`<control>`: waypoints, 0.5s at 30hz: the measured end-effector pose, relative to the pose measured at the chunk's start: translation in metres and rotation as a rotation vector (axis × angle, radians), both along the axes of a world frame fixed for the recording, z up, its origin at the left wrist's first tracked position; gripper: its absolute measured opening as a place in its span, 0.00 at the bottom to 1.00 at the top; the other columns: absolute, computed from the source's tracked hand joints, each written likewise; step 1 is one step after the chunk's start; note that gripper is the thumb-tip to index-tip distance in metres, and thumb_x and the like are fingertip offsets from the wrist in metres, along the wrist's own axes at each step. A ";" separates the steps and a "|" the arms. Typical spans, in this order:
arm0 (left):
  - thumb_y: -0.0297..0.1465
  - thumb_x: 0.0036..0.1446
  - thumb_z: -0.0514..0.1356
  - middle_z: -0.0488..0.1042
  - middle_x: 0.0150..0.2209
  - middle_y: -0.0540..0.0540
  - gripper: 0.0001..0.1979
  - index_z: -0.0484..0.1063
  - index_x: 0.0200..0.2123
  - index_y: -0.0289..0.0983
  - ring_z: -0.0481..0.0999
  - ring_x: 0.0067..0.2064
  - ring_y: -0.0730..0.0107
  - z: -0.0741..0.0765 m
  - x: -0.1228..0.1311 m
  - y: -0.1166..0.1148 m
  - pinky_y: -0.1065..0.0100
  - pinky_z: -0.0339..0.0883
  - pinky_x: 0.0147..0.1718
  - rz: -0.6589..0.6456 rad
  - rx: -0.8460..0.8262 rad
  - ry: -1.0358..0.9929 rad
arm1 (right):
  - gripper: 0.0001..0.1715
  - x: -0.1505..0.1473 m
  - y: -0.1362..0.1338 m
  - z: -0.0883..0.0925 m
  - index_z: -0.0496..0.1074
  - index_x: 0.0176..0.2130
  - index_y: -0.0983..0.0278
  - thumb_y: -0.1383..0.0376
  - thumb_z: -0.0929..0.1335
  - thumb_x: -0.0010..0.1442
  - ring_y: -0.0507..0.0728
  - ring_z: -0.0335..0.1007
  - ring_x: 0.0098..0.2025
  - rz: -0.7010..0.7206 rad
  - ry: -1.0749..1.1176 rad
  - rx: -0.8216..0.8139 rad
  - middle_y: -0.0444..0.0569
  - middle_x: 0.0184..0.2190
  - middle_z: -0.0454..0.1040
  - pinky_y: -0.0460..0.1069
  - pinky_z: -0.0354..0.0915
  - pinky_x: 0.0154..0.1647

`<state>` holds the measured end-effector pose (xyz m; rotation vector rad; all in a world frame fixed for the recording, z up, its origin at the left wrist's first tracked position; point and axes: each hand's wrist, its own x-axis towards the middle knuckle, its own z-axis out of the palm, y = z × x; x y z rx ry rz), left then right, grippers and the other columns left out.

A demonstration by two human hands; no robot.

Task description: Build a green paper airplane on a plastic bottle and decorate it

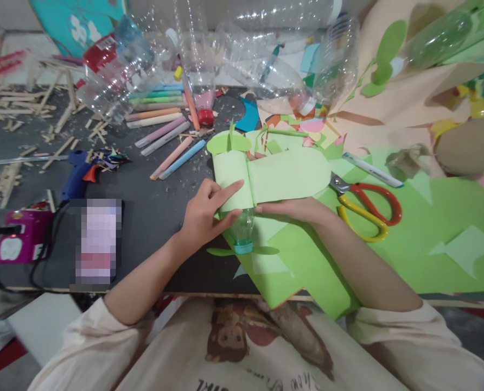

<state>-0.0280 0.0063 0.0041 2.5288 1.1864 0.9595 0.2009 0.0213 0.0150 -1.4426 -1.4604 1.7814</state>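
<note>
Pale green paper wraps a clear plastic bottle (pixel 244 224), held by a seated or standing person — I can't tell which — just above the near part of a dark table (pixel 152 201), with the capped end pointing towards the person's body. The left hand (pixel 208 207) is partly curled around the bottle's left side, forefinger laid along the paper wrap (pixel 230 176) and thumb by the bare neck, seemingly to steady it and press the paper flat. The right hand (pixel 286 209) lies behind a long, round-ended paper flap (pixel 293 176) that sticks out to the right; a thumb shows below it and fingertips above, probably to prop it up, but how far that hand is closed I cannot tell. The bottle looks neat: smooth wrap, a rounded green piece with an upright fin at the far end, a turquoise cap (pixel 243 247) at the near end, and slim green blades on either side of the cap. Red-and-yellow scissors (pixel 366 209) lie just beyond the flap's tip, within easy reach, on bright green sheets (pixel 425 239). Across on the left are scattered felt pens (pixel 169 133) and a blue glue gun (pixel 77 172) — its cable kept off to the side, perhaps for safety.
</note>
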 end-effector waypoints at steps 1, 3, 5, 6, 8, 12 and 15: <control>0.48 0.67 0.48 0.62 0.31 0.48 0.27 0.72 0.56 0.37 0.64 0.32 0.70 0.000 0.000 0.000 0.71 0.61 0.28 0.004 0.005 0.000 | 0.43 0.001 0.000 0.001 0.75 0.54 0.57 0.50 0.79 0.40 0.67 0.70 0.60 0.015 0.003 0.004 0.51 0.51 0.80 0.64 0.57 0.69; 0.50 0.67 0.47 0.61 0.31 0.48 0.28 0.72 0.56 0.36 0.63 0.32 0.70 -0.001 0.000 0.000 0.71 0.61 0.28 0.013 0.016 0.004 | 0.47 0.002 -0.002 0.000 0.73 0.56 0.57 0.47 0.78 0.39 0.68 0.69 0.61 0.009 0.013 0.023 0.52 0.52 0.79 0.65 0.59 0.67; 0.49 0.67 0.47 0.61 0.31 0.48 0.29 0.72 0.56 0.36 0.63 0.32 0.70 -0.002 0.000 0.000 0.71 0.61 0.28 0.016 0.025 0.012 | 0.53 0.002 -0.002 0.000 0.70 0.59 0.58 0.40 0.75 0.38 0.69 0.67 0.63 -0.082 0.044 0.101 0.53 0.56 0.76 0.64 0.61 0.65; 0.49 0.67 0.47 0.61 0.31 0.48 0.28 0.72 0.56 0.36 0.63 0.32 0.70 -0.002 0.000 0.000 0.71 0.61 0.28 0.010 0.032 0.013 | 0.54 0.003 -0.002 -0.001 0.68 0.60 0.57 0.37 0.73 0.40 0.69 0.65 0.64 -0.162 0.060 0.169 0.52 0.58 0.74 0.62 0.62 0.64; 0.48 0.68 0.47 0.61 0.31 0.48 0.27 0.72 0.56 0.36 0.63 0.32 0.70 -0.002 0.000 0.001 0.71 0.60 0.28 -0.004 0.051 -0.003 | 0.51 0.005 -0.001 0.000 0.64 0.62 0.57 0.34 0.66 0.46 0.67 0.61 0.67 -0.380 0.064 0.372 0.51 0.63 0.69 0.59 0.63 0.64; 0.45 0.68 0.50 0.62 0.32 0.48 0.24 0.69 0.58 0.36 0.63 0.33 0.70 -0.004 -0.001 0.001 0.72 0.59 0.28 -0.037 0.061 -0.049 | 0.30 0.017 -0.001 0.003 0.65 0.56 0.56 0.49 0.60 0.58 0.64 0.60 0.67 -0.818 -0.079 0.844 0.51 0.65 0.64 0.58 0.60 0.65; 0.44 0.68 0.51 0.62 0.33 0.48 0.23 0.69 0.58 0.37 0.64 0.33 0.70 -0.004 -0.002 0.001 0.71 0.59 0.28 -0.038 0.040 -0.045 | 0.17 0.022 -0.007 0.002 0.73 0.43 0.56 0.54 0.61 0.61 0.65 0.67 0.62 -0.800 -0.292 1.125 0.53 0.55 0.73 0.59 0.63 0.61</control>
